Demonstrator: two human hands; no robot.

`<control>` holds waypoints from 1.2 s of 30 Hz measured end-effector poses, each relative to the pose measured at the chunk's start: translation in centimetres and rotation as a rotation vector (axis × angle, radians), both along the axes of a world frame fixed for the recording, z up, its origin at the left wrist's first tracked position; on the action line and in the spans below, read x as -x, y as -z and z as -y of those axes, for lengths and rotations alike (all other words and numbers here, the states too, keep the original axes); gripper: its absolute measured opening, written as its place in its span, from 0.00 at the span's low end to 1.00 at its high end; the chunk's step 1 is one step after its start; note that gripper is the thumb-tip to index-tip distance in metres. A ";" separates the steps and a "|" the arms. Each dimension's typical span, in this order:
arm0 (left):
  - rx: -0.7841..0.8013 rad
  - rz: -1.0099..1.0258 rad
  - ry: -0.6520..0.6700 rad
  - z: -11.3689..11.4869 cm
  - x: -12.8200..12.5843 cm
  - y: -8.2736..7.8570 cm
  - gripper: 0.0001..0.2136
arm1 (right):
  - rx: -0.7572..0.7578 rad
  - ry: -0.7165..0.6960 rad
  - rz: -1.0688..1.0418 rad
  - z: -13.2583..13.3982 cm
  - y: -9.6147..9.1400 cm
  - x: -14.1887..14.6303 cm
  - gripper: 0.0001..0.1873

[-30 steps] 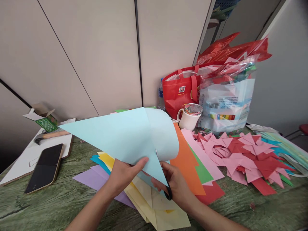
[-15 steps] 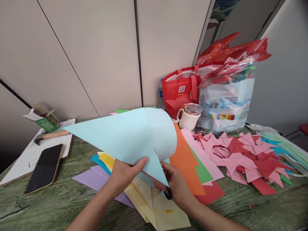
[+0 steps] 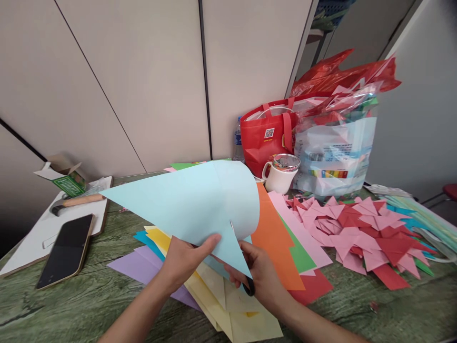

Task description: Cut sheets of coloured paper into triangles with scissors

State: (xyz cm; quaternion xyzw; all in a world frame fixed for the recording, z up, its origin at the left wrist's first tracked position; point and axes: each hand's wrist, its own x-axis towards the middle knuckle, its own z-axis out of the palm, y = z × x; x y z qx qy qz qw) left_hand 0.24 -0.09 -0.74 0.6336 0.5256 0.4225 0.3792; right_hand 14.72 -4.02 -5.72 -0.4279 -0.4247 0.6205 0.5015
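A large light blue paper sheet (image 3: 193,200), curled over on itself, is held up above the table. My left hand (image 3: 185,259) pinches its lower edge, fingers closed on the paper. My right hand (image 3: 259,274) is closed round scissors (image 3: 250,287); only a black handle loop shows below the sheet, and a thin blade tip pokes up through the paper near the hands. Under both hands lies a spread of coloured paper sheets (image 3: 228,305): yellow, purple, teal, orange, green, pink and red.
A heap of folded pink and red paper pieces (image 3: 360,228) lies at right. Behind stand a white mug (image 3: 280,177), a red bag (image 3: 266,136), a clear plastic bag (image 3: 335,152) and a water bottle (image 3: 238,140). At left are a phone (image 3: 66,250), a hammer (image 3: 76,201) and a small green box (image 3: 66,177).
The blue sheet's left tip has shifted slightly right and its curl has tightened a little. Both hands stay in nearly the same place.
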 end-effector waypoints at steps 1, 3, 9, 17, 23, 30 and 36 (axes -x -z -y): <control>0.006 0.006 0.005 0.0 0.0 0.0 0.19 | -0.005 -0.006 -0.001 0.0 0.0 0.0 0.17; 0.028 0.017 0.027 0.0 -0.1 0.2 0.19 | -0.025 -0.008 -0.018 -0.1 -0.1 -0.1 0.16; 0.049 0.003 0.064 0.3 -0.1 0.8 0.20 | -0.094 0.013 -0.079 -0.4 0.0 -0.2 0.17; 0.085 0.033 0.057 0.2 -0.2 1.3 0.22 | -0.103 0.006 -0.087 -0.4 -0.2 -0.2 0.17; 0.096 0.047 0.074 0.2 -0.1 1.2 0.23 | -0.107 0.031 -0.069 -0.4 0.0 -0.1 0.16; 0.099 0.063 0.076 0.1 -0.1 1.3 0.25 | -0.066 0.034 -0.075 -0.4 0.2 -0.2 0.15; 0.103 0.077 0.083 0.1 0.1 1.5 0.25 | -0.042 0.046 -0.108 -0.4 0.1 -0.1 0.14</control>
